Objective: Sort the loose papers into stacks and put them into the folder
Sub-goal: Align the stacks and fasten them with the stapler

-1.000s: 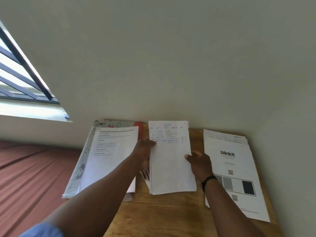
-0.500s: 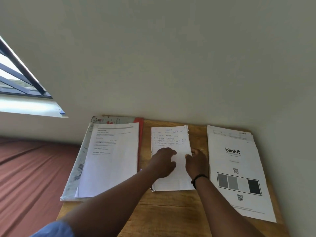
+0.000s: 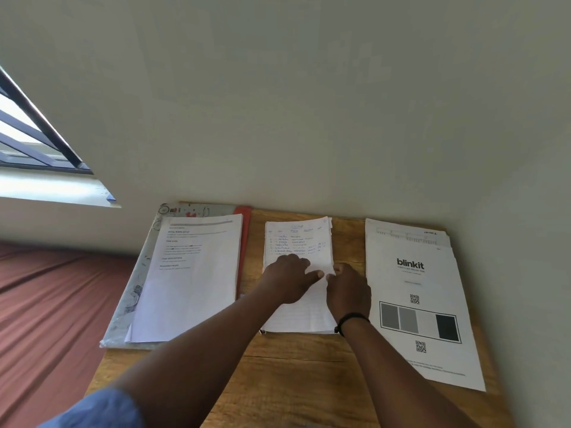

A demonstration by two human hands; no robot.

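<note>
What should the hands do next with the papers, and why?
Probably lift off the handwritten stack. Both the left hand and the right hand rest on it, and it already lies squared between the typed stack and the blinkit stack. The folder comes next.

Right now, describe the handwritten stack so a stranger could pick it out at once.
On the wooden table against the wall lie three paper stacks in a row. The handwritten stack is the middle one, narrower than the others, with the left hand and the right hand resting on it. Its lined top sheet bears pen writing, while the left stack is typed and the right stack reads "blinkit".
</note>
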